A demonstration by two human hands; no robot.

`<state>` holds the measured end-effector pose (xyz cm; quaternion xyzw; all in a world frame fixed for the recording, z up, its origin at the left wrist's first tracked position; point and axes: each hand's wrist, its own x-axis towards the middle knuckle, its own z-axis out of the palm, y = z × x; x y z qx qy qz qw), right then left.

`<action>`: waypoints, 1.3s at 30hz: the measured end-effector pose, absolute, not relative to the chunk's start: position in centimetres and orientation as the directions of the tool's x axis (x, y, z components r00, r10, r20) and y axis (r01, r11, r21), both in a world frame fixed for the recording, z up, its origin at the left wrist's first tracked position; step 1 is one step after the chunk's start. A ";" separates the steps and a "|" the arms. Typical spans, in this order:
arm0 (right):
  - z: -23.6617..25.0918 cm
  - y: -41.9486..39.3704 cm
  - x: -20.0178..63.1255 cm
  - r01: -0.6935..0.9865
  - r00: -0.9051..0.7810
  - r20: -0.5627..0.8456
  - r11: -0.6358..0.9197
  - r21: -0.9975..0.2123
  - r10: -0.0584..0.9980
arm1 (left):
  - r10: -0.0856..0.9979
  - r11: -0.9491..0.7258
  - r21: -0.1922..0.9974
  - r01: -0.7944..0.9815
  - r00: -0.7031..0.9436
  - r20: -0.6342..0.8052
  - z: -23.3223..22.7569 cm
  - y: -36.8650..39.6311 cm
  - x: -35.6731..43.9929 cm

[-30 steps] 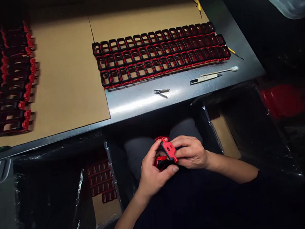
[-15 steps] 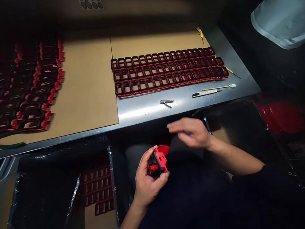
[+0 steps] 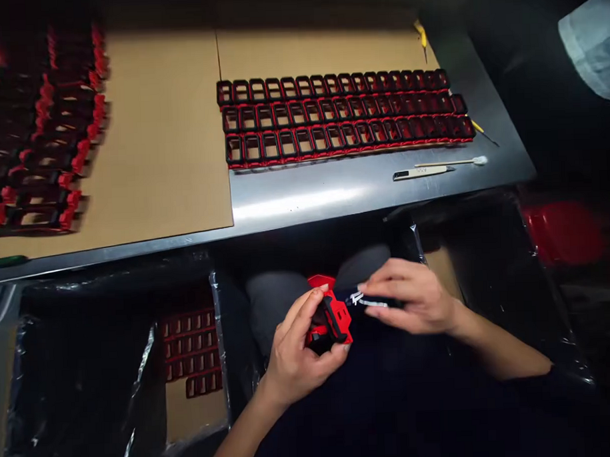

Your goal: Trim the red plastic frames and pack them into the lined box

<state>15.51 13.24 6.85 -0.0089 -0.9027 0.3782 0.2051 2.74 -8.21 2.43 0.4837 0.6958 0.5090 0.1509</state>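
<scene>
My left hand [image 3: 299,352] is closed around a red and black plastic frame part [image 3: 339,315], its fingers on the top edge and the thumb on the lower edge. Just to the right, my right hand [image 3: 412,297] pinches a small silver nail clipper [image 3: 370,301] between thumb and fingers. The clipper's jaws point at the red face of the part, and a small gap seems to lie between them. The palm side of my right hand is hidden.
Rows of red and black frames [image 3: 287,149] stand on the metal table [image 3: 304,198]; more frames [image 3: 47,164] lie on cardboard at left. A craft knife [image 3: 423,173], a cotton swab [image 3: 450,163] and a yellow-handled tool [image 3: 421,38] lie at right. Below, a black-lined box [image 3: 89,349] holds layered frames.
The nail clipper has left the table and is now in my right hand, which has come down beside the part. My left hand still holds the part; the view has shifted.
</scene>
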 end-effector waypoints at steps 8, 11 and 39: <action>6.4 10.0 17.6 -0.158 -0.905 0.370 0.642 -0.751 0.211 | 0.835 -0.145 0.733 0.665 -0.316 0.451 2.6 -6.8 2.3; 6.3 10.3 17.4 -0.181 -0.904 0.379 0.625 -0.759 0.199 | 0.832 -0.137 0.724 0.676 -0.318 0.455 2.6 -7.0 2.2; 7.2 10.5 17.4 -0.194 -0.955 0.292 0.637 -0.747 0.052 | 0.875 -0.075 0.678 0.731 -0.278 0.396 3.2 -7.6 2.1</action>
